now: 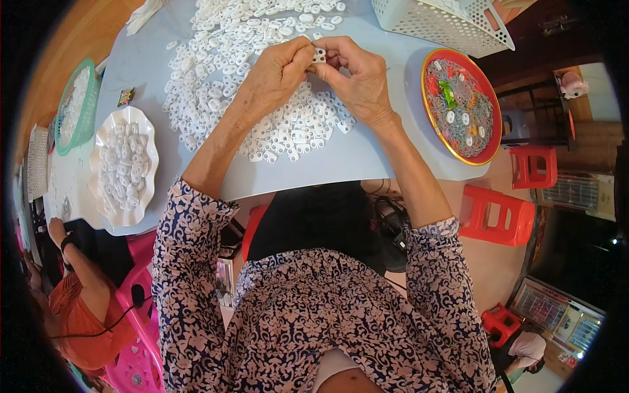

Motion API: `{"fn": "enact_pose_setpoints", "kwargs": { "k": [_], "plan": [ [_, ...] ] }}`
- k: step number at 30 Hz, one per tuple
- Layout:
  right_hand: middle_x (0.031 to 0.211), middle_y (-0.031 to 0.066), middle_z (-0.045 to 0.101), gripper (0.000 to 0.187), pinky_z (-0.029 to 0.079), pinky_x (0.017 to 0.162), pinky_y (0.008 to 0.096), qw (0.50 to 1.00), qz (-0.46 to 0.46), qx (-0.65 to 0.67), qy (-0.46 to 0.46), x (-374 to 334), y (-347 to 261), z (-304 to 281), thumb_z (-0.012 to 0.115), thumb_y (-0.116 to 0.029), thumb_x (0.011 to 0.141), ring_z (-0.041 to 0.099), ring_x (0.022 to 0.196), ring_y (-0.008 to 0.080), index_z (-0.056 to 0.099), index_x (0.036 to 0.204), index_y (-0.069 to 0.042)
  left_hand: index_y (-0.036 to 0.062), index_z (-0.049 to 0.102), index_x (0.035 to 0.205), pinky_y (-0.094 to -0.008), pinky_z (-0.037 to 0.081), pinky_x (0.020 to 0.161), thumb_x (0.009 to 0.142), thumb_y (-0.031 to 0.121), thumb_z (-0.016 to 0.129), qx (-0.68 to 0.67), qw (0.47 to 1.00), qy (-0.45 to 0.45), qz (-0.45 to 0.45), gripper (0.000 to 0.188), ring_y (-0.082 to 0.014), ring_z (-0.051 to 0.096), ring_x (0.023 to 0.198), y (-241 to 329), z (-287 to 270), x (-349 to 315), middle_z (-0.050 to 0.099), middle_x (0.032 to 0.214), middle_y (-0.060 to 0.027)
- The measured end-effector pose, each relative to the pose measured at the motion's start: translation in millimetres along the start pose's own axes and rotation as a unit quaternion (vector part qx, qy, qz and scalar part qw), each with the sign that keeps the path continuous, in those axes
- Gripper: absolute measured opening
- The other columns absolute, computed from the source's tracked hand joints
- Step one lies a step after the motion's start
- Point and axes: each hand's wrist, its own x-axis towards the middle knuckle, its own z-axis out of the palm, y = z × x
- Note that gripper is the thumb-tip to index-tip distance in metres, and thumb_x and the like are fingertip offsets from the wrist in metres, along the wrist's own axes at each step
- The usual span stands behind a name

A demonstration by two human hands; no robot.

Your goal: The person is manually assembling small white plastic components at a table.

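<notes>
Above the far part of a heap of small white plastic pieces, both my hands are raised and close together. A small white plastic piece with dark round holes is pinched between them. My left hand has its fingers curled in, with thumb and forefinger against the piece's left side. From the other side, the thumb and bent fingers of my right hand grip the same piece. The loose pieces below are rounded oblongs, many with two holes. Some of my fingertips are hidden behind the hands.
On the right stands a red round tray of thin grey parts, a green wrapper and white pieces. A white perforated basket is at the far right. Leftward are a scalloped white dish and green basket. Another person in orange sits left.
</notes>
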Motion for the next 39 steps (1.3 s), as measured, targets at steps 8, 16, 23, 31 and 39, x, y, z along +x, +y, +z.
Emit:
{"fn": "enact_pose_setpoints", "kwargs": {
  "k": [8,16,23,31,39],
  "plan": [
    [0.068,0.0064,0.061,0.024,0.049,0.056,0.0264,1.000,-0.016,-0.012,0.012,-1.3,5.7,0.9,0.072,-0.006,0.072,0.059,0.059,0.0141,0.060,0.092,-0.003,-0.0001,0.048,0.077,-0.0286,0.037,0.051,0.095,0.022,0.041,0.048,0.998,-0.012,0.024,0.030,-0.0112,0.041,0.055,-2.8,-0.3,-0.1,0.046,0.059,-0.0053],
    [0.068,0.0067,0.063,0.020,0.049,0.054,0.0260,1.000,-0.016,0.002,0.007,-2.1,6.1,-1.1,0.073,-0.006,0.071,0.060,0.057,0.0135,0.060,0.087,-0.003,0.0006,0.046,0.075,-0.0285,0.035,0.051,0.093,0.021,0.041,0.037,0.999,-0.028,0.015,0.028,-0.0115,0.038,0.055,-1.7,-1.6,-0.9,0.042,0.059,-0.0039],
    [0.069,0.0060,0.065,0.015,0.049,0.055,0.0230,0.999,0.012,0.043,-0.008,-2.3,4.7,-2.1,0.072,-0.007,0.074,0.059,0.058,0.0093,0.063,0.085,-0.001,0.0006,0.047,0.075,-0.0295,0.037,0.054,0.094,0.023,0.040,0.020,0.999,-0.048,-0.010,0.030,-0.0120,0.040,0.058,2.0,-3.7,-1.3,0.043,0.061,-0.0039],
    [0.073,0.0025,0.065,0.016,0.048,0.058,0.0202,0.983,0.092,0.157,-0.023,-0.1,6.3,-3.8,0.064,-0.007,0.083,0.058,0.063,0.0067,0.065,0.097,0.000,0.0021,0.050,0.080,-0.0261,0.037,0.056,0.095,0.021,0.041,0.049,0.997,-0.058,-0.004,0.026,-0.0102,0.041,0.062,3.9,-10.2,0.3,0.045,0.065,-0.0009],
    [0.072,0.0012,0.063,0.011,0.046,0.057,0.0202,0.983,0.067,0.154,0.075,16.5,2.4,-7.2,0.062,-0.008,0.085,0.056,0.062,0.0064,0.065,0.091,0.001,0.0030,0.053,0.083,-0.0241,0.037,0.055,0.090,0.014,0.046,-0.004,0.998,0.047,0.035,0.015,-0.0081,0.043,0.061,-1.1,-8.9,3.7,0.047,0.066,0.0001]
  ]
}}
